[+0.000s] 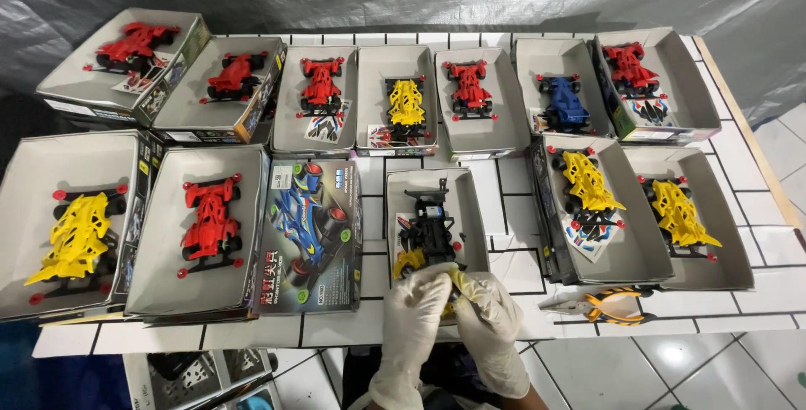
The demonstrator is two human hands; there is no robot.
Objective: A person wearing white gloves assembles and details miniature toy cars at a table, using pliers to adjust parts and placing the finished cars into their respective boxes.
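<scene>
Resting at the near edge of the white tiled table [520, 234], both white-gloved hands are seen close together. A small yellow plastic part [460, 282] is pinched between the fingers of the left hand [416, 305] and those of the right hand [491, 309], so both are closed on it. Just behind them an open grey cardboard box [478, 217] is set, in which a black toy car chassis [430, 229] with a yellow piece lies. Yellow-handled pliers [600, 305] are laid to the right, well apart. A closed printed kit box [309, 234] is placed to the left.
</scene>
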